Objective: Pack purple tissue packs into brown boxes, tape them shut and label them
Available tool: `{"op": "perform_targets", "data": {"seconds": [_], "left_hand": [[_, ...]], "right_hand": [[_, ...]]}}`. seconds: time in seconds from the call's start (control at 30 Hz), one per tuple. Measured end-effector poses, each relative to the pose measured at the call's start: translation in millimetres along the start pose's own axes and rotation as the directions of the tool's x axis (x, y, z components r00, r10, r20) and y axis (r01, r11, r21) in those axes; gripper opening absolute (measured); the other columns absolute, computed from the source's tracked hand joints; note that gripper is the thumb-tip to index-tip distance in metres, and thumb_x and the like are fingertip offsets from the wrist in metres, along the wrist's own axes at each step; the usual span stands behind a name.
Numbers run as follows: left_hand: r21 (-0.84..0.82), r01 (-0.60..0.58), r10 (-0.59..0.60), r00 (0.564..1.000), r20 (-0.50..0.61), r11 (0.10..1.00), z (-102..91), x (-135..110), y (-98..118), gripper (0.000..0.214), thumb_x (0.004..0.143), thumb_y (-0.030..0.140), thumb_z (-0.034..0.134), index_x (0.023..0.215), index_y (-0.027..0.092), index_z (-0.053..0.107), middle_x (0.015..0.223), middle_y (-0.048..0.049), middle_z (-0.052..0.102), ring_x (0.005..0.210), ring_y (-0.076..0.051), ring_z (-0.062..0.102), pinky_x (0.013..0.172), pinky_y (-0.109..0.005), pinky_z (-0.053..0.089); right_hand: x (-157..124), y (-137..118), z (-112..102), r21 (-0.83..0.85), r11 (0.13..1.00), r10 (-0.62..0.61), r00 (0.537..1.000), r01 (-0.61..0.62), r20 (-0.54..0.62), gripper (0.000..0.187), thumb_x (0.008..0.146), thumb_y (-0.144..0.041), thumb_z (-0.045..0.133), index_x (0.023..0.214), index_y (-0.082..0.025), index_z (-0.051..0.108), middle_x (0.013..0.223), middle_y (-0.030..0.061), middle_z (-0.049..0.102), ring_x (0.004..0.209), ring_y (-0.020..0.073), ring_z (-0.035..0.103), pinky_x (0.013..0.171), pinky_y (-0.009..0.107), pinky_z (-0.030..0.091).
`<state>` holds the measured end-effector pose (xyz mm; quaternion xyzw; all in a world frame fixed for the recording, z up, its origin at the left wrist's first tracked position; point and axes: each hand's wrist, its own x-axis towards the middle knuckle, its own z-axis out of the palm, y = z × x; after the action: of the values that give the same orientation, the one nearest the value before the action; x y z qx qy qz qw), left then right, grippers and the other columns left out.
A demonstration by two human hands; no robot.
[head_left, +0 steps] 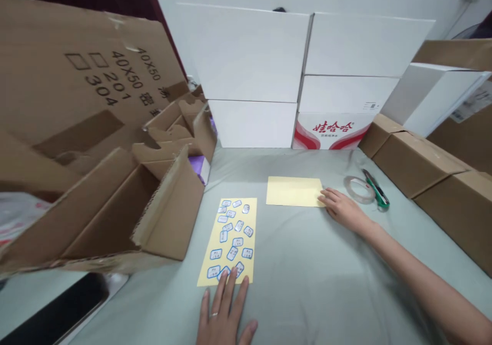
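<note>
My left hand [226, 306] lies flat with fingers spread. Its fingertips rest on the near edge of a yellow sheet [207, 278] dotted with several small white labels [238, 242] outlined in blue. The writing on the labels is too small to read. Farther off, a plain yellow sheet of paper [294, 191] lies crosswise on the table. Outstretched fingers of my right hand [340, 207] touch that paper's right edge. Just right of this hand are a roll of clear tape [360, 198] and a green and black utility knife [375, 188].
Open cardboard boxes [169, 211] line the left side, with a purple-and-white box [200, 168] beside them. A dark phone [57, 309] sits at the near left. White panels [251, 124] stand at the back; brown cartons [418, 155] border the right of the cloth-covered table [307, 278].
</note>
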<state>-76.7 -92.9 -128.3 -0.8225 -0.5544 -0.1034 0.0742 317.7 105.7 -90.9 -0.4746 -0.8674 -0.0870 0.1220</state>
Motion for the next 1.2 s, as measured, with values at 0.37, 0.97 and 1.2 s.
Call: {"op": "perform_targets", "data": {"seconds": [0.37,0.97,1.2], "left_hand": [[-0.071,0.108,-0.101,0.990,0.103,0.992,-11.2,0,11,0.069,0.089,0.024,0.053,0.153,0.026,0.028,0.161,-0.0079,0.030,0.147,-0.032,0.028,0.113,-0.053,0.032],[-0.347,0.279,-0.130,0.909,0.395,0.895,-35.4,9,11,0.077,0.086,0.032,0.061,0.154,0.032,0.024,0.164,-0.0088,0.010,0.151,-0.036,0.010,0.114,-0.072,0.015],[-0.308,0.270,-0.148,0.919,0.366,0.912,-35.5,4,5,0.071,0.088,0.032,0.059,0.152,0.031,0.029,0.163,-0.0099,0.017,0.150,-0.037,0.017,0.114,-0.071,0.019]], "right_hand": [[5,12,9,0.075,0.997,0.033,0.997,-0.028,-0.069,0.041,0.080,-0.012,0.040,0.104,-0.020,0.072,0.114,0.0148,0.071,0.109,0.0320,0.065,0.090,0.050,0.055],[227,-282,-114,0.814,0.431,-0.056,0.889,-0.390,0.455,0.055,0.087,-0.066,0.049,0.061,-0.018,0.050,0.053,0.0041,0.060,0.046,0.0134,0.057,0.043,0.024,0.037],[220,-269,-129,0.853,0.342,0.038,0.912,-0.395,0.407,0.038,0.095,-0.045,0.047,0.073,-0.016,0.058,0.056,-0.0033,0.053,0.045,0.0091,0.049,0.045,0.023,0.041]]}}
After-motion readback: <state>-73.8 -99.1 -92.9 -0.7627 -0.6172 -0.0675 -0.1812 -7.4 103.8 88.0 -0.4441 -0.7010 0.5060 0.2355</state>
